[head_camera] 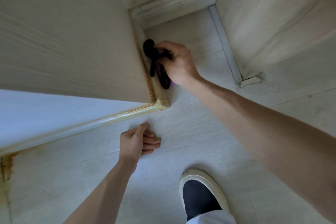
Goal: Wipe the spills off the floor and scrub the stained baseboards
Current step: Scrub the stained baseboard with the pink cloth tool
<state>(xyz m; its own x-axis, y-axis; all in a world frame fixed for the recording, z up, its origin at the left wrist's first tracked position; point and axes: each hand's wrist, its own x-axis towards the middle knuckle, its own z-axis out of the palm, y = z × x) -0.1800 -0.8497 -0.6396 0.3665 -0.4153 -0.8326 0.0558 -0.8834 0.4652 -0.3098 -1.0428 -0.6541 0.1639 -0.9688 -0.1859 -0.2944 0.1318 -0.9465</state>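
Head view: black-and-purple rag (156,60) bunched against yellow-stained white baseboard (157,87) near wall corner, gripped by right hand (179,63). Left hand (140,141) flat, fingers straight, braced on pale wood-grain floor (190,132). Risk: rag's loose tail smearing stain onto floor.

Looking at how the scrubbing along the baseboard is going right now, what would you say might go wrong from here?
The right hand grips a dark cloth against the baseboard; orange staining runs up the wall edge, so wiping may smear it onto the pale wall. The left hand is braced on the floor and could slip if that area is wet. The stained corner at lower left may get missed.
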